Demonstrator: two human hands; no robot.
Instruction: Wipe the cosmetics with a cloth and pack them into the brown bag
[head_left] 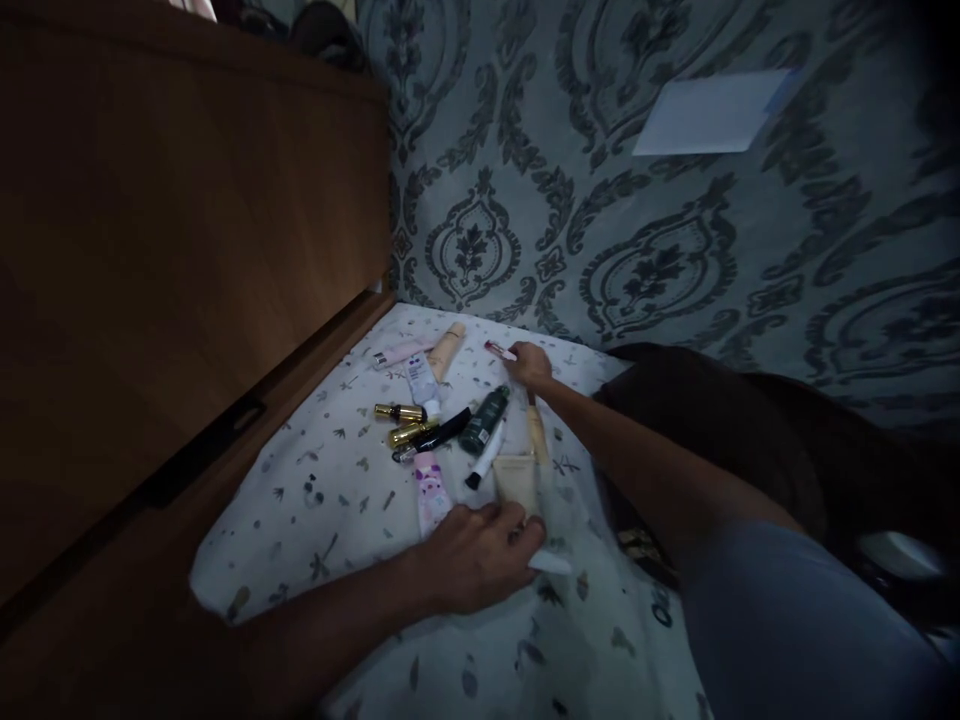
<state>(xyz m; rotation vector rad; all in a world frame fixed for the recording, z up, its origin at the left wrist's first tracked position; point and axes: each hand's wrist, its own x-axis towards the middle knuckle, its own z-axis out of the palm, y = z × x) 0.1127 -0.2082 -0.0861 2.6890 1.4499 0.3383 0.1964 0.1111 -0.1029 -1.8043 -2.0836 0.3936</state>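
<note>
My left hand [484, 557] has its fingers closed around a white item [550, 563] whose end sticks out to the right. Farther back, my right hand [529, 365] grips a slim pink tube [499, 350]. Between the hands lie a dark green bottle [484, 420], a white tube with a black cap [487, 455], a beige tube [516, 482] and a wooden-looking brush [537, 435]. Left of them are a black tube [448, 429], two gold tubes [409, 432], a pale tube [422, 380] and a peach tube [448, 350]. A pink patterned tube [431, 490] touches my left hand.
The items lie on a white patterned cloth [300, 520]. A wooden cabinet [195, 200] stands at the left, and a patterned wall [525, 200] with a white sheet [705, 112] rises behind. Dark fabric [697, 430] is bunched at the right.
</note>
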